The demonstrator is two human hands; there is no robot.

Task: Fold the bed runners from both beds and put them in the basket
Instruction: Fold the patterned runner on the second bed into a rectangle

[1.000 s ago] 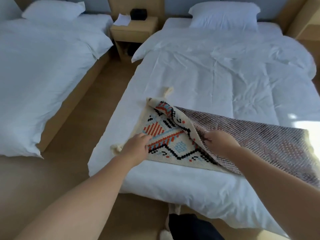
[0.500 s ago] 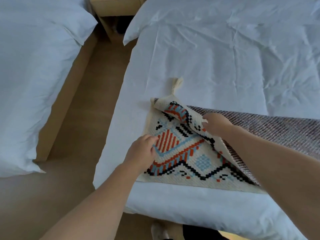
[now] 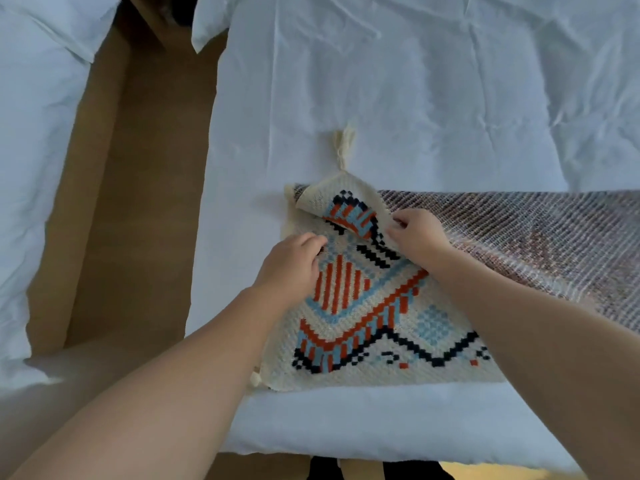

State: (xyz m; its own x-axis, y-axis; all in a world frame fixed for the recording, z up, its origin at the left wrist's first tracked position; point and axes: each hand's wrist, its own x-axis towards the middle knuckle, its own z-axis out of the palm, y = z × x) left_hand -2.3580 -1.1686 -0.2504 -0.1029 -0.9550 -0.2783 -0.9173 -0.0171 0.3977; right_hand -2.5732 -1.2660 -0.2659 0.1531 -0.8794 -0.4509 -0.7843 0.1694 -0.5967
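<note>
At the foot edge of the bed (image 3: pixel 398 98), the runner (image 3: pixel 363 317) lies partly folded over.
The right hand (image 3: pixel 417 233) pinches the turned-over edge, fingers clamped on it, likely to line up the corners. The left hand (image 3: pixel 291 268) rests on the patterned face, probably steadying it, fingers bent; whether they grip, I cannot tell.

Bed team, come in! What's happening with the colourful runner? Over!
Right hand pinches bed runner edge, end folded over, underside up. Left hand on patterned side, grip unclear. Only its tassel lies ahead on the white bed.
</note>
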